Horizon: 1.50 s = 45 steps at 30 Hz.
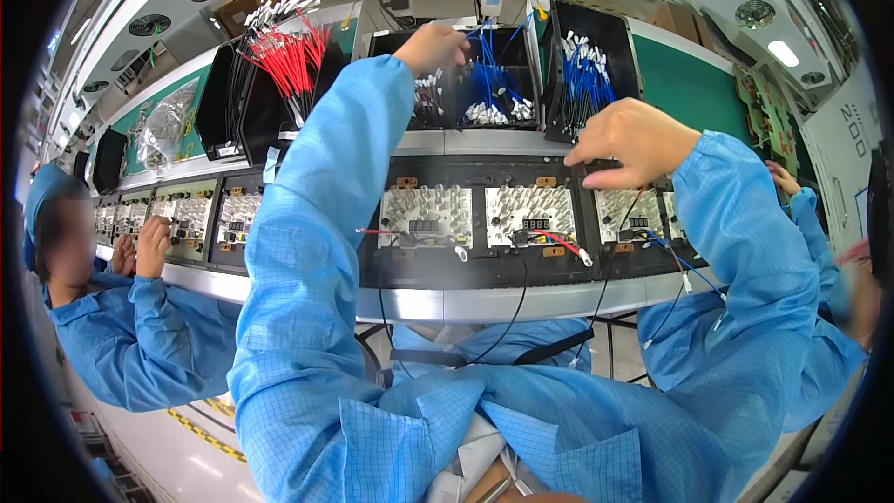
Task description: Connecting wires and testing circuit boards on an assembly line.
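My left hand reaches over the black bins at the back, its fingers curled together beside the blue wires with white connectors. Whether it holds a wire is hidden. My right hand hovers above a circuit board with a small digit display, thumb and forefinger apart and nothing visible between them. In front of me, a middle board has a short red wire with a white tip. The board to its left has a red lead and a black one. Blue and black wires hang from the right-hand board.
Red wires fill a black bin at the back left; more blue wires stand in a bin at the back right. A metal rail edges the bench. Co-workers' hands are busy at left; another hand shows at right.
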### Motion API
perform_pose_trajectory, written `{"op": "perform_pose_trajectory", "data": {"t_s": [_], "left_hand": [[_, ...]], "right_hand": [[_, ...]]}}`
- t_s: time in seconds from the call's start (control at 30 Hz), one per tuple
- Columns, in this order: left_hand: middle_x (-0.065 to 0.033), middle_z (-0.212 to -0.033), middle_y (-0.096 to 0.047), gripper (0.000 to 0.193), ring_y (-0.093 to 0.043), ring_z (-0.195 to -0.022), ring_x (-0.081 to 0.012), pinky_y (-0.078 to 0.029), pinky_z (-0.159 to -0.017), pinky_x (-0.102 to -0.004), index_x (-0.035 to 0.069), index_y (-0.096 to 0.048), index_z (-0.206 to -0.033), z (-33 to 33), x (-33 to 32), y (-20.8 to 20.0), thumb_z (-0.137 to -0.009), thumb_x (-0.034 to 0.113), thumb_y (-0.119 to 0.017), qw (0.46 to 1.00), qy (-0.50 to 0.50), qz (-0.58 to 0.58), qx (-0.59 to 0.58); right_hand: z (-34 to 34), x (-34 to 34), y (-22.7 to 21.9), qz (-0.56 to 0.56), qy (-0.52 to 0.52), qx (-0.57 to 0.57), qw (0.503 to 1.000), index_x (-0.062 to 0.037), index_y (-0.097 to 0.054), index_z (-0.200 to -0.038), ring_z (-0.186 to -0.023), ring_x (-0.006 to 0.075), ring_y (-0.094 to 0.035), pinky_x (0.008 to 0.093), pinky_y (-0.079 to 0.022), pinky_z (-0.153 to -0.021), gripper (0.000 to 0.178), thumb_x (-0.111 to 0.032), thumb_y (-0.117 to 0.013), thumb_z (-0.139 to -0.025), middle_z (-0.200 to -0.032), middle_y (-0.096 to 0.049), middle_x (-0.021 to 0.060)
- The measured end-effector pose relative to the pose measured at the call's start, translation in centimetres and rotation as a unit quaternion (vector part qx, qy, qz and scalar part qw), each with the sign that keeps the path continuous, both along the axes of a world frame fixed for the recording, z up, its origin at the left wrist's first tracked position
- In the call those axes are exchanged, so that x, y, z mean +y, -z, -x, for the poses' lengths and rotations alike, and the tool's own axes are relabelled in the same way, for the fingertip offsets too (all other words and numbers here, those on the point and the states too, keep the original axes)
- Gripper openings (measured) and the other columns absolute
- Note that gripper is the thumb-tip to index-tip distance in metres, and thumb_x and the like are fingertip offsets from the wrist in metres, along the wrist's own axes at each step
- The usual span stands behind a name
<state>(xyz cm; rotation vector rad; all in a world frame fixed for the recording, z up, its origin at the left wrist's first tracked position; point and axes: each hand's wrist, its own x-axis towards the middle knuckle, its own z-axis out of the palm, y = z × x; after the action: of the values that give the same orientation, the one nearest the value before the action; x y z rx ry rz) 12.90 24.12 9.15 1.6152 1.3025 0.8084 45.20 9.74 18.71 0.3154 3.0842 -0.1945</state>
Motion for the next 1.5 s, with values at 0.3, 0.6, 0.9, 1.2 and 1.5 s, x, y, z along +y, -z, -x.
{"op": "perform_pose_trajectory", "data": {"t_s": [0.3,0.6,0.9,1.2,1.5], "left_hand": [[0.0041,-0.063,-0.051,0.027,-0.042,-0.056,-0.0044,-0.036,-0.053,-0.02,0.003,-0.057,-0.097,-1.2,-7.3,-3.0,-0.102,0.025,-0.043,0.996,0.047,-0.08,0.012],[0.0012,-0.065,-0.054,0.02,-0.046,-0.054,-0.0058,-0.036,-0.05,-0.0211,0.005,-0.058,-0.094,-2.4,-10.3,-2.8,-0.098,0.023,-0.05,0.989,0.107,-0.077,-0.073],[0.0013,-0.077,-0.057,0.022,-0.049,-0.067,-0.0065,-0.039,-0.062,-0.0211,0.006,-0.059,-0.105,-2.2,-10.7,-3.0,-0.099,0.025,-0.049,0.981,0.153,-0.068,-0.097],[-0.0051,-0.112,-0.061,0.04,-0.061,-0.1,-0.0148,-0.049,-0.084,-0.0299,0.007,-0.05,-0.13,-0.5,-6.7,-0.5,-0.096,0.026,-0.057,0.996,-0.018,-0.049,-0.069],[-0.0078,-0.095,-0.07,0.024,-0.068,-0.088,-0.0163,-0.053,-0.079,-0.0284,0.001,-0.066,-0.109,-1.7,-4.4,-0.7,-0.094,0.02,-0.061,0.974,-0.036,-0.139,-0.177]], "right_hand": [[4.9,7.6,3.1,0.383,0.398,0.198,0.81,-0.0052,-0.054,-0.126,-0.08,0.0109,-0.058,0.026,-0.051,-0.069,0.047,-0.04,-0.053,-0.096,-0.093,-0.062,0.0037],[9.5,11.9,7.9,0.284,0.441,0.215,0.824,-0.0038,-0.052,-0.129,-0.071,0.014,-0.056,0.0288,-0.048,-0.061,0.063,-0.043,-0.07,-0.083,-0.09,-0.059,0.0058],[10.4,13.4,10.4,0.098,0.316,0.347,0.878,-0.0055,-0.07,-0.099,-0.065,0.0152,-0.058,0.0304,-0.045,-0.061,0.026,-0.027,-0.068,-0.084,-0.07,-0.062,0.0051],[10.6,11.6,8.2,0.227,0.342,0.438,0.8,-0.003,-0.067,-0.108,-0.071,0.011,-0.06,0.027,-0.049,-0.066,0.03,-0.028,-0.062,-0.093,-0.086,-0.068,0.0045],[11.3,11.9,8.0,0.339,0.306,0.387,0.801,-0.0023,-0.063,-0.112,-0.062,0.0106,-0.059,0.0239,-0.048,-0.057,0.028,-0.022,-0.061,-0.091,-0.075,-0.065,0.004]]}}
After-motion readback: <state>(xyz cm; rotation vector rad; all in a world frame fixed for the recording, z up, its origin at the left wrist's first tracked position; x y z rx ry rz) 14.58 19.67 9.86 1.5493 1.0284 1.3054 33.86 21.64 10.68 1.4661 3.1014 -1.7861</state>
